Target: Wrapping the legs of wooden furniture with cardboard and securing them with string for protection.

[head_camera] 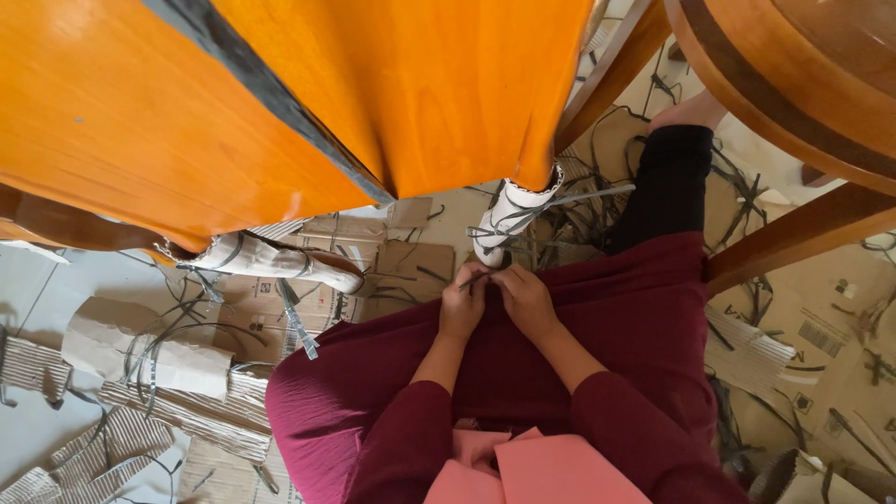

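Working at twelve o'clock of the lap: left hand (462, 303) and right hand (525, 299), both pinched shut on a thin grey plastic strap (560, 200). Wrapping showing done on white-padded orange wooden furniture leg (509, 219); strapping appearing unfinished. Second padded leg (271, 259) lying at nine o'clock.

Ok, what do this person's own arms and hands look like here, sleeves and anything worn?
Both arms wear long dark maroon sleeves that end at mid-forearm, leaving the wrists uncovered. The left hand and right hand are bare: no gloves, and no rings, watch or bracelets that I can make out. The sleeves match the maroon skirt; a pink cloth hangs at the chest.
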